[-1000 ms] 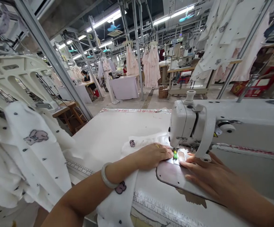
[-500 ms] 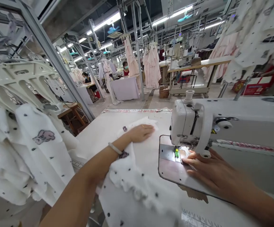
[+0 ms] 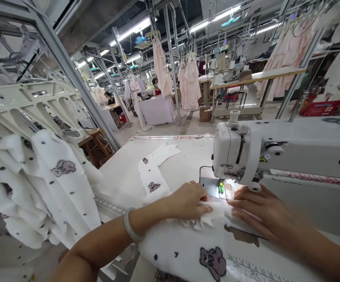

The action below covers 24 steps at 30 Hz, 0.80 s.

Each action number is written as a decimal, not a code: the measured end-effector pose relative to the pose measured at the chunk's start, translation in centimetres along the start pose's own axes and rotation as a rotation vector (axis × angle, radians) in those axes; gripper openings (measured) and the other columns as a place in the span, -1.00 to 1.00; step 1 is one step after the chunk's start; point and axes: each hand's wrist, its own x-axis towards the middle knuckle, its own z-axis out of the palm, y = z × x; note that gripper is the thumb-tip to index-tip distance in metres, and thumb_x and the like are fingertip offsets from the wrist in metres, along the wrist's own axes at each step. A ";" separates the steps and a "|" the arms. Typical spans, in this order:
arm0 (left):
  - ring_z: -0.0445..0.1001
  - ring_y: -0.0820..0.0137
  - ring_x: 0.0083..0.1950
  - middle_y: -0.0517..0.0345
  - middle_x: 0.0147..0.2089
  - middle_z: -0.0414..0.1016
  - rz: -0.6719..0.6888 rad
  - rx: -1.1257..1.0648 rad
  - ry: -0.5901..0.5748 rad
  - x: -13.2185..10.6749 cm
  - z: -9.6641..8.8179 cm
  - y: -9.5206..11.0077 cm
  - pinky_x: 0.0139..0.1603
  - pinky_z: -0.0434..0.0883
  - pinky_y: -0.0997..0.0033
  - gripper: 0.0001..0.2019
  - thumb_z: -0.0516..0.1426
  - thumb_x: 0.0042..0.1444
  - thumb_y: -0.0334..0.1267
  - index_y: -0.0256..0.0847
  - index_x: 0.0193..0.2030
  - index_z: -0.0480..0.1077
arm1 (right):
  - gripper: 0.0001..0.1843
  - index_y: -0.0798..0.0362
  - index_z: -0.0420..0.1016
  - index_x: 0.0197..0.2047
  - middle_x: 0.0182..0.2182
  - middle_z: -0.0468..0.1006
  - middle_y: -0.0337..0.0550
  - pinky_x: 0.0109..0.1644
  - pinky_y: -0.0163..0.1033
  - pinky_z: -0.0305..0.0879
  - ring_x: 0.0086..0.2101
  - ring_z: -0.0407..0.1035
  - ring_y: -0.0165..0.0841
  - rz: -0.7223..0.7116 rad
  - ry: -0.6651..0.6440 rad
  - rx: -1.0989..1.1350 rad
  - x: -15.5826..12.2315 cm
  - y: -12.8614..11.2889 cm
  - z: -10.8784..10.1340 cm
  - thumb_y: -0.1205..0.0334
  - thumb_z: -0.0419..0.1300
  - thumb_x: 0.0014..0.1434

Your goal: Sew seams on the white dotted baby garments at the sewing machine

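A white sewing machine [image 3: 231, 152] stands at the right, its lamp lighting the presser foot, which has a bright green part [image 3: 221, 187]. My left hand [image 3: 189, 199], with a pale bangle on the wrist, is closed on the ruffled edge of a white garment piece [image 3: 184, 243] just in front of the needle plate [image 3: 209, 187]. Small dark marks and a bear figure are printed on the cloth. My right hand [image 3: 260, 211] lies with fingers stretched out beside the presser foot, fingertips at the cloth's edge. A curved end of printed cloth [image 3: 158, 164] lies beyond my left forearm.
White printed garment pieces [image 3: 67, 180] hang from a cream rack [image 3: 35, 98] at the left. A printed ruler scale [image 3: 249, 270] runs along the table's near edge. Farther off are a metal post [image 3: 78, 82], hanging pink garments [image 3: 189, 84], other worktables and two people seated.
My left hand has come back from the far cloth end toward the presser foot and closed on the ruffle, drawing it nearer the plate. My right hand stays nearly in place.
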 end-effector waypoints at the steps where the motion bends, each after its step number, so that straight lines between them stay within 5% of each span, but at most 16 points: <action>1: 0.53 0.22 -0.05 0.08 -0.16 0.56 -0.043 -0.025 0.004 0.1 0.3 0.6 0.02 0.45 0.26 -0.81 0.24 0.29 -0.14 -0.22 -0.19 0.44 | -0.73 -0.16 0.60 0.04 -0.09 0.68 -0.20 0.24 0.02 0.27 -0.07 0.57 -0.22 -0.037 0.000 0.023 0.1 -0.3 -0.1 0.04 0.08 0.52; 5: 0.55 0.22 -0.13 0.11 -0.15 0.56 -0.169 -0.143 0.005 1.5 0.8 1.2 -0.17 0.44 0.30 -0.77 0.18 0.33 -0.08 -0.16 -0.02 0.39 | -0.80 -0.10 0.58 0.04 -0.14 0.63 -0.16 0.27 0.04 0.28 -0.08 0.52 -0.23 -0.080 -0.164 0.132 0.9 -1.7 -1.1 0.08 0.20 0.45; 10: 0.57 0.15 -0.10 0.07 -0.10 0.58 -0.192 -0.068 0.111 2.6 1.5 0.4 -0.09 0.51 0.17 -0.64 0.21 0.31 -0.03 -0.17 0.11 0.35 | -0.81 -0.11 0.59 -0.07 -0.17 0.57 -0.15 0.29 0.10 0.24 -0.11 0.47 -0.24 -0.021 -0.309 0.194 1.4 -2.4 -1.8 0.09 0.14 0.49; 13: 0.53 0.12 0.12 -0.06 0.07 0.57 0.049 0.085 0.272 1.8 2.0 0.2 0.14 0.49 0.10 -0.77 0.17 0.35 -0.23 -0.22 0.09 0.40 | -0.80 -0.12 0.59 -0.06 -0.18 0.56 -0.14 0.26 0.08 0.25 -0.11 0.47 -0.23 -0.005 -0.323 0.226 1.5 -2.4 -2.1 0.08 0.14 0.49; 17: 0.49 0.17 0.26 -0.09 0.21 0.57 0.422 0.254 0.238 0.3 3.0 -0.4 0.32 0.41 0.12 -0.71 0.04 0.38 -0.41 -0.28 0.17 0.43 | -0.78 -0.13 0.59 -0.07 -0.17 0.57 -0.16 0.25 0.08 0.27 -0.10 0.48 -0.23 0.026 -0.358 0.247 1.4 -2.3 -2.2 0.05 0.13 0.49; 20: 0.49 0.19 0.29 -0.15 0.27 0.55 0.488 0.303 0.239 0.1 4.0 -1.1 0.36 0.41 0.18 -0.64 0.02 0.37 -0.43 -0.36 0.24 0.42 | -0.71 -0.13 0.60 -0.09 -0.13 0.60 -0.14 0.23 0.09 0.30 -0.09 0.51 -0.22 0.076 -0.278 0.217 0.9 -2.0 -1.7 0.01 0.08 0.51; 24: 0.47 0.21 0.33 -0.18 0.28 0.54 0.548 0.329 0.291 1.1 4.5 -1.7 0.42 0.37 0.22 -0.61 -0.03 0.39 -0.46 -0.46 0.26 0.42 | -0.63 -0.19 0.52 0.24 0.07 0.63 -0.09 0.18 0.09 0.37 0.01 0.55 -0.15 0.101 -0.165 0.064 0.3 -1.1 -0.6 -0.03 0.12 0.48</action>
